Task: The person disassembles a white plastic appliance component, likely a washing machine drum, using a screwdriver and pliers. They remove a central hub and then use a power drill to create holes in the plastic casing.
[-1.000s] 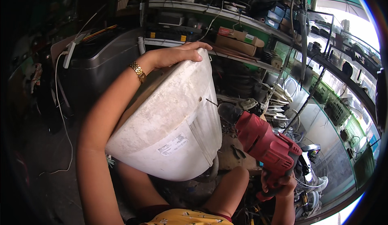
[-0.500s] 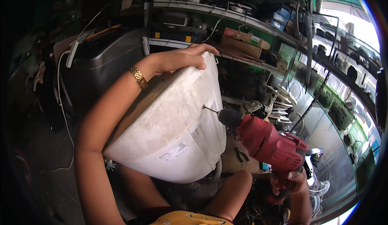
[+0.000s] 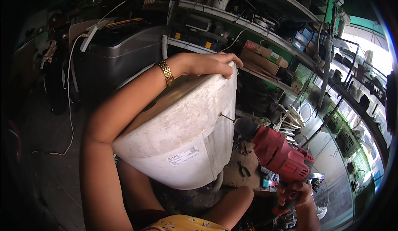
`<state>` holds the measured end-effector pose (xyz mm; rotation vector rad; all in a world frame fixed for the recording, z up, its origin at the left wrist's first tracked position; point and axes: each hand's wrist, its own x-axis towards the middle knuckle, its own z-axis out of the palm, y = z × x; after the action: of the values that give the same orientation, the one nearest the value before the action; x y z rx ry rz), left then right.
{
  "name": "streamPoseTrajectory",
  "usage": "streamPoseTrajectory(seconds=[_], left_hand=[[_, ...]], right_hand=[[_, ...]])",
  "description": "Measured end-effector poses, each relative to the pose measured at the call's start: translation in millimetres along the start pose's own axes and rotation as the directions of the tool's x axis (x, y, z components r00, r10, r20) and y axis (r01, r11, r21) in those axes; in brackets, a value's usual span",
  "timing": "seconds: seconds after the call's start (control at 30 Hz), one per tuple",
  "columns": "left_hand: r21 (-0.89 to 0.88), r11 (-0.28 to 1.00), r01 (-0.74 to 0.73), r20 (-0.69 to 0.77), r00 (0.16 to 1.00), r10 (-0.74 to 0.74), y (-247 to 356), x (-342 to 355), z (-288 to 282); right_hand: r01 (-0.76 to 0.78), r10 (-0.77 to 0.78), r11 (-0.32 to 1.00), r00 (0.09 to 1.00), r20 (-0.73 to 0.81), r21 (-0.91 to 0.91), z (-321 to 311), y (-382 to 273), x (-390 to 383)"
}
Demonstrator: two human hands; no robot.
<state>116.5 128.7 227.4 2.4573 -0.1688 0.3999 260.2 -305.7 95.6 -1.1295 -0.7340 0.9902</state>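
Note:
A large off-white plastic tub [image 3: 178, 127], stained along its upper band, leans tilted across my lap with a paper label on its side. My left arm reaches around it, and my left hand [image 3: 213, 63] is closed over the far top end of its rim. In my right hand [image 3: 295, 193] is a red power drill [image 3: 282, 154], held by the handle with fingers wrapped round it. Its thin bit [image 3: 227, 117] points left, and the tip meets the tub's wall at a small brownish spot. Most of the tub's inside is hidden by my arm.
Pliers [image 3: 243, 170] lie on a board beyond my knee. At the left stands a dark appliance [image 3: 124, 50] with a white power strip [image 3: 88, 39] and cord. Cluttered shelves [image 3: 244, 23] run along the back; a glass case [image 3: 331, 160] and green baskets [image 3: 344, 141] are on the right.
The whole view has shifted, so tub, hands and drill appear farther right and slightly lower. My left hand keeps its hold on the rim, and the bit's tip stays at the same spot.

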Motion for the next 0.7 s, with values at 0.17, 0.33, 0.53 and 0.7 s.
streamPoseTrajectory(seconds=[0.17, 0.33, 0.53, 0.7], left_hand=[[0.043, 0.999, 0.02, -0.002, 1.0, -0.019, 2, -1, -1], [0.041, 0.999, 0.021, -0.009, 1.0, -0.02, 3, 0, 1], [0.033, 0.999, 0.029, -0.009, 1.0, -0.029, 4, 0, 1], [0.035, 0.999, 0.012, -0.015, 1.0, -0.011, 2, 1, 0]], right_hand=[[0.078, -0.088, 0.989, 0.994, -0.07, -0.129, 27, -8, 1], [0.117, -0.134, 0.953, 0.99, -0.045, -0.279, 29, -17, -1], [0.092, -0.106, 0.956, 0.994, -0.035, -0.279, 26, -23, -1], [0.089, -0.1, 0.96, 0.995, -0.027, -0.265, 27, -23, -1]])
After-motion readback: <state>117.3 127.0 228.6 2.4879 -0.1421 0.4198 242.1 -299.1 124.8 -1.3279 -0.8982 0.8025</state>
